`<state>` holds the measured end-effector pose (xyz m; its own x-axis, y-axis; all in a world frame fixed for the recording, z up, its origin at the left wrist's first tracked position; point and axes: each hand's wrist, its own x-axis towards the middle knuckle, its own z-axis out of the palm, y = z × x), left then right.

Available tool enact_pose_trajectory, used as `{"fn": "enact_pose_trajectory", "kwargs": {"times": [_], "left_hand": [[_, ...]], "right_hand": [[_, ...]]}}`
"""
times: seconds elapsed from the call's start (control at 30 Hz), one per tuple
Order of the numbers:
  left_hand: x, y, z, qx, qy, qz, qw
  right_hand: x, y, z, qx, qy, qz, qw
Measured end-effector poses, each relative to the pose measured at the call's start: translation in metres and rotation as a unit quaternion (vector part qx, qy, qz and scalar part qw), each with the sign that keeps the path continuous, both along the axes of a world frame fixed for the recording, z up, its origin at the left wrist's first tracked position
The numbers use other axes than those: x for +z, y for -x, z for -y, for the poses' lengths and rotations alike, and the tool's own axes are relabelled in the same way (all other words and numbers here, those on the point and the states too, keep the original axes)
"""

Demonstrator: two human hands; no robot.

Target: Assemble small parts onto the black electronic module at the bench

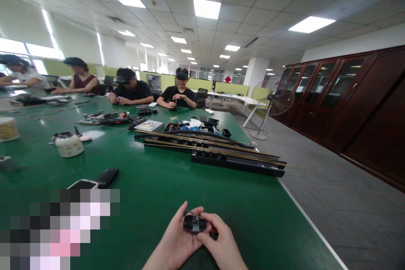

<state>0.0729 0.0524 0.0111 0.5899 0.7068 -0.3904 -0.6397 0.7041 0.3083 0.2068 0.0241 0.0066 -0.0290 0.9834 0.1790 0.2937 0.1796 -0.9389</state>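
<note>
A small black device [194,224] with an uncovered inside and a thin dark wire at its upper left is held between my two hands, low in the view. My left hand [180,236] cradles it from below and the left, palm up, thumb raised beside it. From the right, my right hand [218,236] pinches its right end between thumb and fingers. Both hands are above the green table [152,194], near its front part.
Long black rails [237,165] and thin brass-coloured rods lie across the table ahead. A patterned jar [69,144], a black case [108,177] and a white-edged phone stand or lie leftward. Several people sit beyond. A fan [268,97] stands right of the table.
</note>
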Motion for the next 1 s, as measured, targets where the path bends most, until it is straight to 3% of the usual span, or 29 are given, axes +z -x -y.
{"fn": "enact_pose_trajectory", "kwargs": {"times": [0.37,0.5,0.73,1.0], "left_hand": [[-0.005,-0.003,-0.005,0.019,0.011,0.018,1.000],[-0.007,-0.006,-0.005,0.025,0.007,0.035,0.999],[-0.005,-0.011,-0.002,0.035,0.031,0.029,0.998],[-0.001,-0.010,-0.003,0.040,0.040,0.041,0.998]], "right_hand": [[-0.013,-0.006,-0.008,0.004,-0.012,0.004,1.000],[-0.019,-0.008,-0.009,-0.002,-0.052,0.035,0.998],[-0.017,-0.003,-0.007,-0.010,-0.096,0.074,0.993],[-0.020,-0.003,-0.011,0.006,-0.093,0.127,0.988]]}}
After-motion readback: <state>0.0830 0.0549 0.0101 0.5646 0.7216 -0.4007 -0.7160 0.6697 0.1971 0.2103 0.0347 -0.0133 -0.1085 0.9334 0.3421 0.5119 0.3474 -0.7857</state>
